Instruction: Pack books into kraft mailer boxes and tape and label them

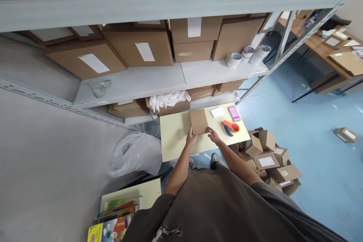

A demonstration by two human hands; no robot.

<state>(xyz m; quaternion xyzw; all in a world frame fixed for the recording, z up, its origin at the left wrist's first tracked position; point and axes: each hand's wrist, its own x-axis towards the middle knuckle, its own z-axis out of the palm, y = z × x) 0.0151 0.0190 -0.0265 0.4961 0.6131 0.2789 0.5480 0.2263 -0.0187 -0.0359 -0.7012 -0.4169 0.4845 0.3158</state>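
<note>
A small brown cardboard box [198, 121] sits on the pale yellow table, its closed top facing up. My left hand [191, 138] grips the near left corner, thumb against the side. At the near right corner, the fingers of my right hand [213, 135] are bent around the edge of the box. To the right of the box lies an orange and blue tape dispenser [231, 127]. Beyond it are a white card or pad [217, 112] and a pink-purple stack [234, 114], whose details are blurred out.
Metal shelving [159, 83] with boxes stands right behind the table [172, 136]. Tape rolls [234, 59] and glasses [100, 88] lie on its middle shelf. A pile of cardboard boxes [266, 160] is on the floor at right, a plastic bag [136, 153] at left, books [113, 223] lower left.
</note>
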